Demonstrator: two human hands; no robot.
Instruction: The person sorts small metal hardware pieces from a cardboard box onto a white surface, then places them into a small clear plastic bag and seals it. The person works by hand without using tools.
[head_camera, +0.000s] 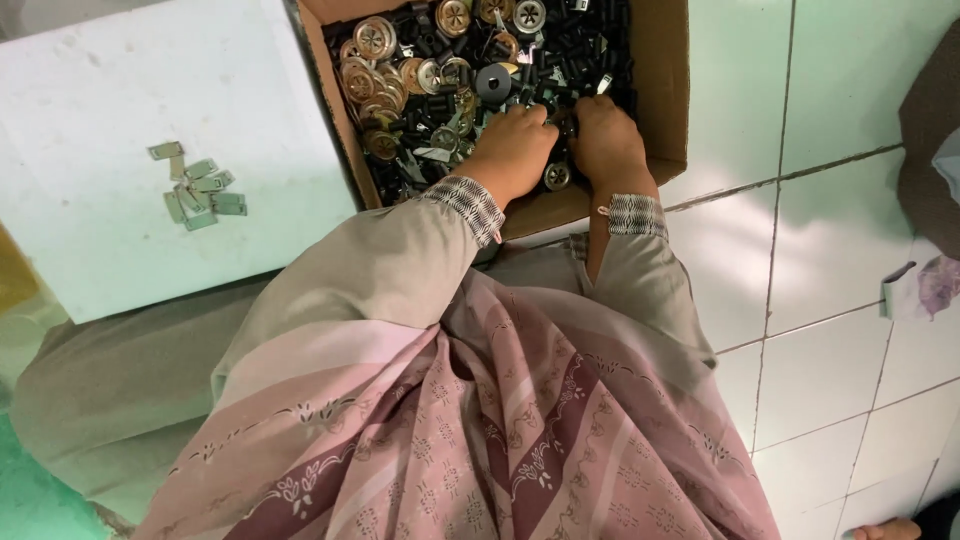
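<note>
Small black parts (560, 75) and round metal discs (375, 40) lie heaped together in an open cardboard box (660, 80) on the tiled floor (830, 90). Both hands are sunk into the heap at the box's near edge. The left hand (515, 150) is curled knuckles-up, fingers bent into the pieces; whether it has hold of anything cannot be told. The right hand (605, 140), just beside it and nearly touching, is curled the same way with its fingertips buried, and its grip is hidden too.

Well off to the left hand's side, a few flat grey metal tabs (197, 190) lie on a white board (120, 110).

Judging by the tangle, loose pieces could snag together and lift out as a clump, or spill over the low near wall onto the tiles. Thin disc rims might nick a fingertip
</note>
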